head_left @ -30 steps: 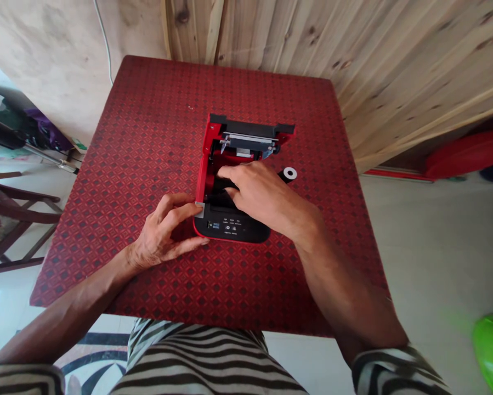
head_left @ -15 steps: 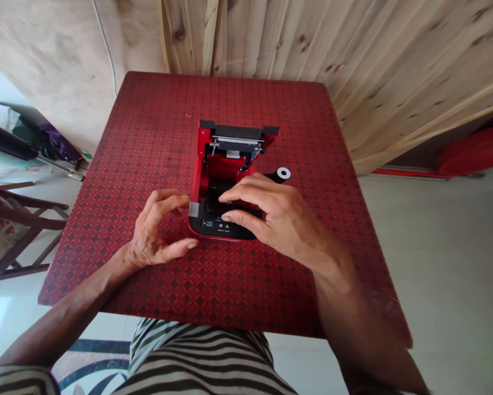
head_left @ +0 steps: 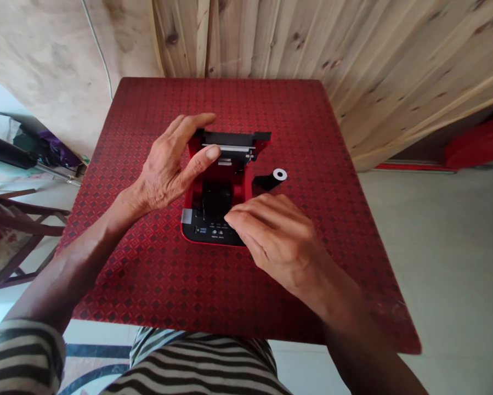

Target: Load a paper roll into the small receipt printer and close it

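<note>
A red and black printer (head_left: 213,236) with its lid raised stands on the table. Its inside compartment shows a dark, shiny shape I cannot make out. My left hand (head_left: 164,164) is at the left corner of the raised lid (head_left: 233,140), thumb over the lid's inner face, fingers stretched out past its top edge. Low over the printer's front right edge, my right hand (head_left: 283,241) has thumb and fingertips pressed together. What they hold, if anything, is hidden. A small black roll with a white end (head_left: 279,175) lies right of the printer.
The square table (head_left: 147,285) has a red patterned cover. Behind it rises a wooden plank wall (head_left: 262,38), with a white cable (head_left: 100,52) on the left. A wooden chair (head_left: 24,241) stands left of the table. Something red (head_left: 480,145) is at far right.
My left hand has gone from beside the printer's front left up to the lid. My right hand has drawn back slightly toward me and closed its fingertips. The view has shifted a little.
</note>
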The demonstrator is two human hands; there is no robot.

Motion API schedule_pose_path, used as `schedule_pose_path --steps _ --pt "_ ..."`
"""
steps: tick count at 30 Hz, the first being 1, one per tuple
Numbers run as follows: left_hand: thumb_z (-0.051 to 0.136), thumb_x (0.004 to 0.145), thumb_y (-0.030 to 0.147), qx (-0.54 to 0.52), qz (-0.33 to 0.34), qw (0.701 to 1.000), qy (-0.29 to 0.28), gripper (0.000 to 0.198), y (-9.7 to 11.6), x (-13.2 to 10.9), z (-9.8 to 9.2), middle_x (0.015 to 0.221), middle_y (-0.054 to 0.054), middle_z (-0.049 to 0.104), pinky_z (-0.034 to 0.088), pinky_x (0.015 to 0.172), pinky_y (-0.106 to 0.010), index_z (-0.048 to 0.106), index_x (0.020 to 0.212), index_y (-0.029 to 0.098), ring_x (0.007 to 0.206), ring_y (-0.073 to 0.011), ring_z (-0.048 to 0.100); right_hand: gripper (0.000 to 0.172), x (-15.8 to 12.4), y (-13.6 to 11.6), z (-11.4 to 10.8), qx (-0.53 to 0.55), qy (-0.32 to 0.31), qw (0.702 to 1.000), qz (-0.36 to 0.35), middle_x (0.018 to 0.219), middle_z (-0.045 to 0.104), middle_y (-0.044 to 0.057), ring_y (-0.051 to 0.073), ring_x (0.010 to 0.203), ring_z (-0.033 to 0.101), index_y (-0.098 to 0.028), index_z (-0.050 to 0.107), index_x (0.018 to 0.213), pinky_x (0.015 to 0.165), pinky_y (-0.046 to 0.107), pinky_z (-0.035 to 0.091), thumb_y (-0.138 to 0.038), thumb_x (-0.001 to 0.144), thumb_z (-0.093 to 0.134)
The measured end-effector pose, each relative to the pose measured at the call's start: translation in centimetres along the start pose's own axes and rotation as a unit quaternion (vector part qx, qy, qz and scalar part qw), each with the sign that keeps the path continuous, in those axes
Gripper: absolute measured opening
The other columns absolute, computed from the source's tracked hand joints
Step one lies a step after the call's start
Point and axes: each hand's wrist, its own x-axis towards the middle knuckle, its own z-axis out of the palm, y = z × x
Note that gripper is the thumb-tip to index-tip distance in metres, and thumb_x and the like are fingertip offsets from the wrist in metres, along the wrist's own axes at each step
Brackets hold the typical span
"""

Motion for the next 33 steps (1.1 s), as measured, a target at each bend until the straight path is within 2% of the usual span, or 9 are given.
schedule_pose_path --steps 3,6,10,13,20,23,28,33 --pt "0.043 0.112 0.049 0.006 0.031 0.999 -0.018 0.044 1.1 -1.4 -0.6 0.121 -0.008 0.074 0.061 0.101 -0.042 0.063 0.139 0.020 0.112 -0.0210 0.071 0.022 -0.4 -0.5 0.4 -0.030 0.028 0.999 -0.025 0.103 0.080 0.008 0.022 0.093 0.072 -0.017 0.073 0.104 0.079 0.040 0.057 -0.002 0.101 0.057" --pt "0.047 0.111 0.048 0.000 0.057 0.997 -0.048 0.041 2.0 -3.7 -0.8 0.126 -0.010 0.072 0.062 0.102 -0.048 0.066 0.137 0.023 0.119 -0.0239 0.070 0.024 -1.0 -1.0 0.8 -0.056 0.060 0.996 -0.030 0.102 0.079 0.008 0.022 0.091 0.069 -0.020 0.075 0.105 0.078 0.039 0.058 -0.003 0.100 0.060" --pt "0.059 0.100 0.068 0.013 0.081 0.994 -0.071 0.062 1.9 -6.6 -0.1 0.140 -0.015 0.065 0.059 0.111 -0.055 0.060 0.146 0.026 0.131 -0.0302 0.066 0.028 -1.6 -1.4 1.2 -0.051 0.071 0.996 -0.022 0.098 0.076 0.007 0.022 0.089 0.066 -0.022 0.075 0.113 0.079 0.038 0.061 -0.003 0.098 0.060" --pt "0.069 0.089 0.077 0.025 0.089 0.992 -0.082 0.078 1.5 -7.8 0.6 0.143 -0.015 0.063 0.055 0.117 -0.057 0.059 0.148 0.028 0.137 -0.0336 0.062 0.032 -1.8 -1.4 1.3 -0.052 0.071 0.996 -0.020 0.098 0.076 0.007 0.022 0.090 0.067 -0.023 0.073 0.118 0.079 0.039 0.062 -0.002 0.099 0.058" --pt "0.086 0.074 0.074 0.040 0.129 0.990 -0.031 0.093 1.2 -8.0 1.7 0.139 -0.015 0.066 0.056 0.114 -0.062 0.056 0.151 0.030 0.134 -0.0377 0.065 0.023 -2.1 -1.1 2.0 -0.051 0.100 0.994 -0.011 0.099 0.079 0.009 0.022 0.089 0.068 -0.018 0.072 0.114 0.079 0.038 0.063 -0.004 0.099 0.062" --pt "0.087 0.076 0.072 0.049 0.141 0.988 -0.027 0.093 1.1 -8.1 1.9 0.138 -0.018 0.066 0.057 0.113 -0.062 0.056 0.151 0.027 0.134 -0.0383 0.065 0.025 -2.2 -0.9 2.1 -0.036 0.095 0.995 -0.002 0.102 0.079 0.008 0.022 0.091 0.068 -0.021 0.072 0.115 0.082 0.039 0.064 -0.006 0.099 0.062" --pt "0.083 0.080 0.072 0.052 0.121 0.991 -0.032 0.082 1.1 -8.2 2.1 0.139 -0.015 0.065 0.056 0.113 -0.061 0.059 0.147 0.032 0.134 -0.0366 0.065 0.024 -2.4 -0.6 2.0 0.002 0.106 0.994 0.011 0.104 0.077 0.008 0.023 0.092 0.068 -0.024 0.071 0.119 0.084 0.040 0.063 -0.012 0.099 0.067" --pt "0.084 0.080 0.070 0.063 0.133 0.989 -0.029 0.083 1.2 -8.2 2.2 0.138 -0.016 0.065 0.058 0.108 -0.060 0.058 0.148 0.029 0.132 -0.0375 0.065 0.023 -2.7 -0.4 2.0 0.013 0.116 0.993 0.012 0.109 0.078 0.008 0.024 0.094 0.070 -0.025 0.071 0.122 0.084 0.042 0.062 -0.021 0.100 0.069"
